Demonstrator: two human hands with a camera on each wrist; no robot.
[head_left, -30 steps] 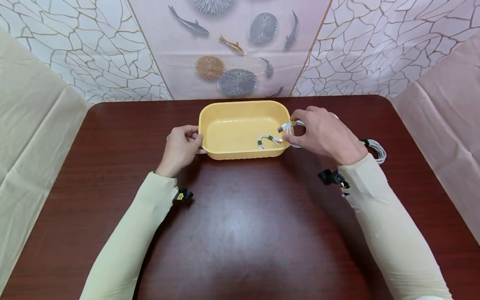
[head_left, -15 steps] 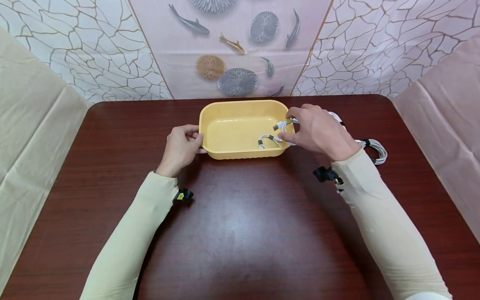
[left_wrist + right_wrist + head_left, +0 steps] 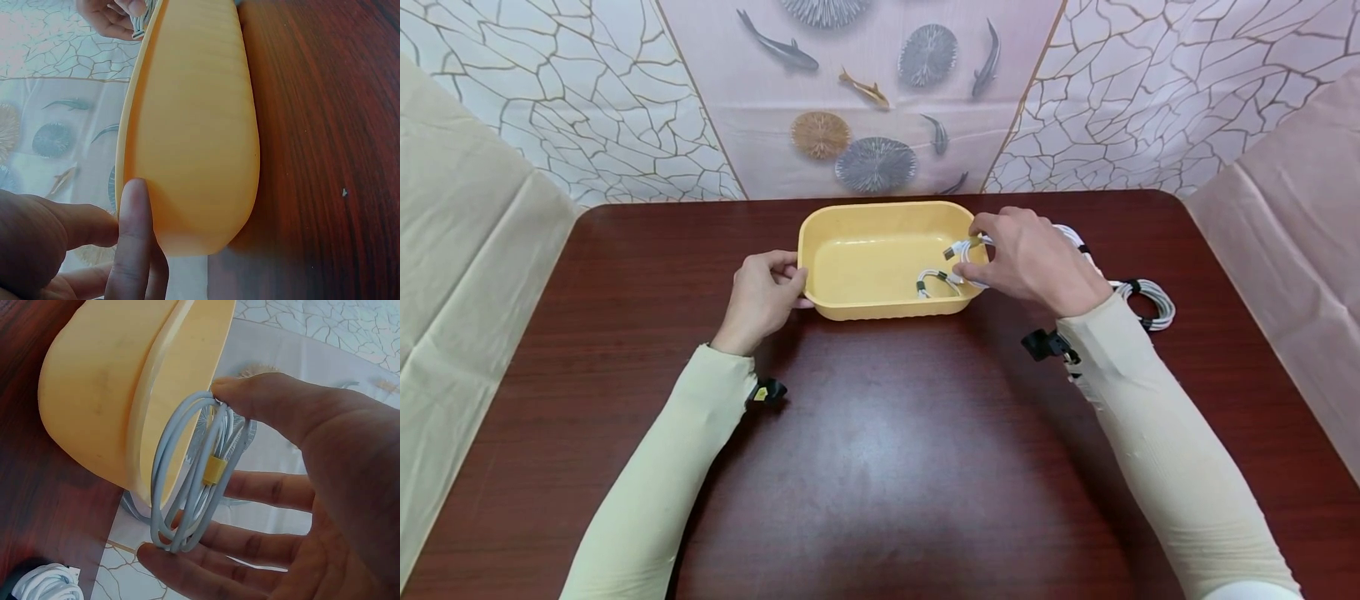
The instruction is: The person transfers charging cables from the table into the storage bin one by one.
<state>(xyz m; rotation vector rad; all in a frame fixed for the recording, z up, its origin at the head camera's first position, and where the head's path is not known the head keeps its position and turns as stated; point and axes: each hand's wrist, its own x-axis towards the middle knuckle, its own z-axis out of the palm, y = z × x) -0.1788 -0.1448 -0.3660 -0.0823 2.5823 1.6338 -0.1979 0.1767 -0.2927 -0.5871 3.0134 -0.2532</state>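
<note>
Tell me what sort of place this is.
Probably a small screened-off work booth, though the wider room is out of view: a dark table, creased pale sheets along both sides, and a patterned backdrop printed with fish behind it.

A glossy red-brown worktop (image 3: 865, 442) below the right grip (image 3: 1032, 257); fish-print backdrop (image 3: 887, 96) beyond it, beige cloth (image 3: 1281, 242) to its right.

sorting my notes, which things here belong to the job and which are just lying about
In the job:
yellow tub, in left fingers
yellow-banded cable, in right fingers
dark-banded cable in tub

Lying about, perhaps waiting:
black-tied coil
white cable partly behind right hand
</note>
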